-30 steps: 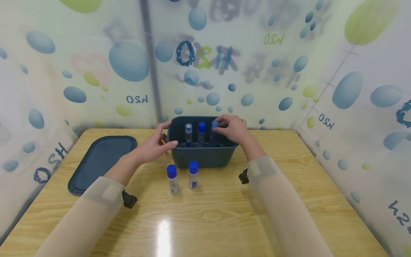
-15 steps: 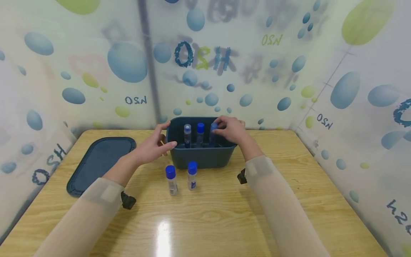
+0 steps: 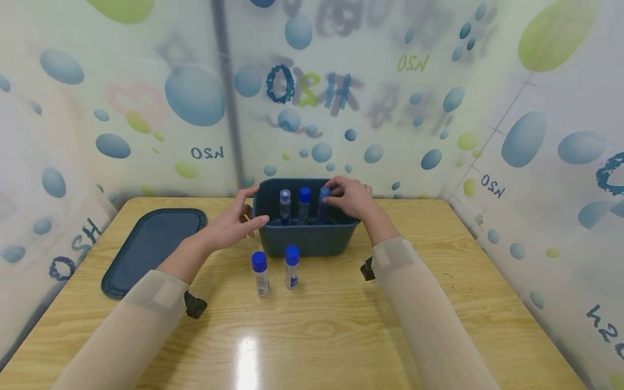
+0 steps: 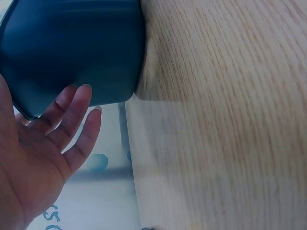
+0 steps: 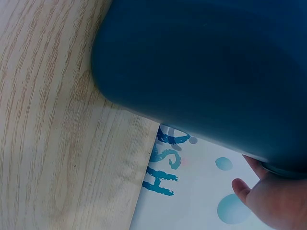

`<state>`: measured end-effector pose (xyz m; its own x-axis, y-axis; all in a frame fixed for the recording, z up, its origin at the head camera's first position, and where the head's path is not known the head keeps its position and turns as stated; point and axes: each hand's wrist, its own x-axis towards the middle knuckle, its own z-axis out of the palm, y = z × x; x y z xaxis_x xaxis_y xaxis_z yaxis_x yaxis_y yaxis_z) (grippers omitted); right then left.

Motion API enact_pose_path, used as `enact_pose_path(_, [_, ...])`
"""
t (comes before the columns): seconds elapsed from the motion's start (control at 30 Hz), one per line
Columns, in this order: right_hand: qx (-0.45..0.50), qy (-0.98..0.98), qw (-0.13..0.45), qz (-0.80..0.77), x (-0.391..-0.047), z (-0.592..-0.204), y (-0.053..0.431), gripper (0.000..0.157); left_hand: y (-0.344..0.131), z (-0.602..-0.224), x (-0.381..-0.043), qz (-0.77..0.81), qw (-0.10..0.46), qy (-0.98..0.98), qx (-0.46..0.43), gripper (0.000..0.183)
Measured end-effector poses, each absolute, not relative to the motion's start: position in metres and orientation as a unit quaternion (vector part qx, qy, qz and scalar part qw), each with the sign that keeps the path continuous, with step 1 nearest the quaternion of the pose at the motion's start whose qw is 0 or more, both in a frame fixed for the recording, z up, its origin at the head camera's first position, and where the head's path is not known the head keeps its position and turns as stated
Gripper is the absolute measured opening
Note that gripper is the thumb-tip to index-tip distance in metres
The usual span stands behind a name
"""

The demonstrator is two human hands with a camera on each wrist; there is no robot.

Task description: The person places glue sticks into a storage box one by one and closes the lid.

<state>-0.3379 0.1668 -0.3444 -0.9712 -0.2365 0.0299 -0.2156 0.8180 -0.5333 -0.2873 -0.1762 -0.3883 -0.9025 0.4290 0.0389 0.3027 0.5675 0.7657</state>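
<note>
A dark blue-green bin (image 3: 307,241) stands near the back of the table, with three glue sticks upright inside. My right hand (image 3: 355,199) reaches over its right end and pinches the blue top of the rightmost glue stick (image 3: 323,208). Beside that one are a blue-capped glue stick (image 3: 304,201) and a clear-topped glue stick (image 3: 285,206). My left hand (image 3: 229,225) rests at the bin's left end, thumb by the front rim and index finger by the back corner. In the left wrist view its other fingers (image 4: 74,115) are loosely extended beside the bin wall. The right wrist view hides the pinched glue stick.
Two blue-capped glue sticks, a left one (image 3: 261,276) and a right one (image 3: 292,268), stand on the wooden table (image 3: 312,336) before the bin. A dark lid (image 3: 151,249) lies flat at the left. A patterned wall (image 3: 322,135) rises close behind the bin.
The view shifts slightly. Both hands keep their places at the bin, and the glue sticks stay where they were.
</note>
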Motion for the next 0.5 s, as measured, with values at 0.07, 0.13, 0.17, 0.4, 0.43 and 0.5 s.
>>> enact_pose_path(0.07, [-0.119,0.952,0.018,-0.281,-0.3376,-0.3444,0.1668,0.043,-0.1764,-0.3888,-0.2875,0.417,0.076,0.882,0.207,0.091])
enact_pose_path(0.13, [-0.118,0.951,0.017,-0.286,-0.3373,-0.3447,0.1670,0.042,-0.1766,-0.3893,-0.2879,0.416,0.076,0.882,0.207,0.091])
enact_pose_path(0.17, [-0.118,0.949,0.016,-0.290,-0.3373,-0.3448,0.1671,0.042,-0.1766,-0.3894,-0.2881,0.416,0.075,0.882,0.207,0.091])
enact_pose_path(0.4, [-0.121,0.942,0.011,-0.313,-0.3354,-0.3447,0.1683,0.041,-0.1764,-0.3897,-0.2887,0.417,0.074,0.882,0.207,0.091])
enact_pose_path(0.43, [-0.122,0.941,0.010,-0.316,-0.3352,-0.3449,0.1685,0.041,-0.1765,-0.3898,-0.2888,0.417,0.074,0.881,0.208,0.091])
enact_pose_path(0.5, [-0.125,0.939,0.005,-0.322,-0.3352,-0.3454,0.1690,0.041,-0.1766,-0.3897,-0.2890,0.417,0.075,0.881,0.209,0.091])
